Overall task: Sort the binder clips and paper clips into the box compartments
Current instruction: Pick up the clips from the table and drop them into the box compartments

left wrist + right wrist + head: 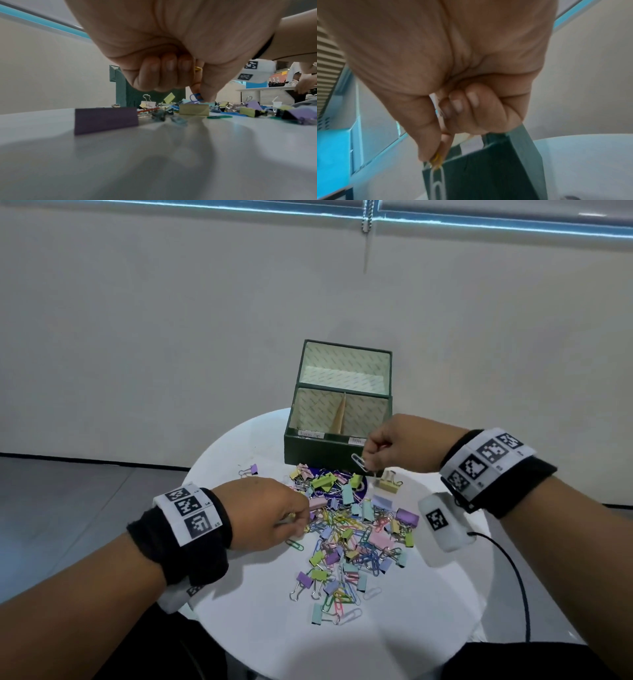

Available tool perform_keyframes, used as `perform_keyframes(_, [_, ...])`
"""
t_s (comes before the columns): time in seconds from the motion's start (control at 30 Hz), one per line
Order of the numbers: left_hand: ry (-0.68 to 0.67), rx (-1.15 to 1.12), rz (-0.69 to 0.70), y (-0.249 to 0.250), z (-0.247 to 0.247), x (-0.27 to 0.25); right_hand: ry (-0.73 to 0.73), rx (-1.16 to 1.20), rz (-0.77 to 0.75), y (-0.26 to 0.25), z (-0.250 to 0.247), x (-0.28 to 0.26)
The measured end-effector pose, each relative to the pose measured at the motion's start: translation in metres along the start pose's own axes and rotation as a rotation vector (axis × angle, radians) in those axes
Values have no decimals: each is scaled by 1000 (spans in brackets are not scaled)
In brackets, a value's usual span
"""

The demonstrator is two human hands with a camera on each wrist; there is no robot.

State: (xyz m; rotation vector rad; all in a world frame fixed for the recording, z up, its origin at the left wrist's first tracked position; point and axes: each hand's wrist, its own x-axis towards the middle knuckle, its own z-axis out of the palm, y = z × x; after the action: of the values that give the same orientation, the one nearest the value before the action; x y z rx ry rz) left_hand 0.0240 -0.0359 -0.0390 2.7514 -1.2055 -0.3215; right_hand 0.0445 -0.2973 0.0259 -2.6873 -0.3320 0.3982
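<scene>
Table (267,631): a round white top is seen, with the box at 12 o'clock and the pile at the centre.
Box (322,451): a dark green box is stood open; a wide rear compartment and two front compartments split by a tan divider (339,414) are shown. A small white label is stuck on the front rim of each front compartment; the writing cannot be read. No clips can be made out inside.
Pile (356,535): pastel binder clips and coloured paper clips are heaped together, spread from just in front of the box toward 6 o'clock.
Stray clip (252,469): a purple binder clip is set apart at 10 o'clock of the pile.
Left hand (270,513): it is lowered onto the pile's 9 o'clock edge, fingers curled. In the left wrist view a blue clip (195,97) is pinched between thumb and forefinger, and something yellow is tucked against the curled fingers.
Right hand (400,445): it is raised above the pile's 1 o'clock side, just in front of the box's right front compartment, fingers curled tight.
White clip (359,462): a pale paper clip is pinched by the right thumb and forefinger and hangs below them; in the right wrist view a yellow one is pinched along with it.
Wristbands: black bands with square-patterned white tags are worn on both wrists.
Cable (513,577): a black lead is trailed off the table at 4 o'clock.
</scene>
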Motion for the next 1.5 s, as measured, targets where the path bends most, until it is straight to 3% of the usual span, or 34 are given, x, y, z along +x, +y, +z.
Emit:
perform_keyframes(0.2, [21,9,-23,-2,3,4,201,-67,69,11,-23,30])
perform_keyframes(0.4, [36,9,-69,0,2,8,239,-139,91,14,-22,54])
perform_keyframes(0.5, [47,-27,-89,-1,2,9,288,-94,63,18,-24,50])
perform_keyframes(0.7, [79,-105,-121,4,-23,24,535,23,-17,47,-11,12])
perform_keyframes(0.93, [208,-85,-168,23,-72,103,198,-168,192,92,39,-23])
perform_keyframes(1.07, [271,-74,-249,27,-75,143,198,-160,243,96,53,-22])
perform_keyframes(1.17, [236,-75,-267,29,-71,158,222,-194,214,101,58,-16])
perform_keyframes(1.27, [235,-74,-263,26,-70,156,213,-191,187,101,60,-12])
perform_keyframes(1.43, [409,-158,-195,16,-74,118,264,-205,191,101,62,-9])
perform_keyframes(1.5, [421,-134,-167,13,-74,92,248,-163,196,102,62,-10])
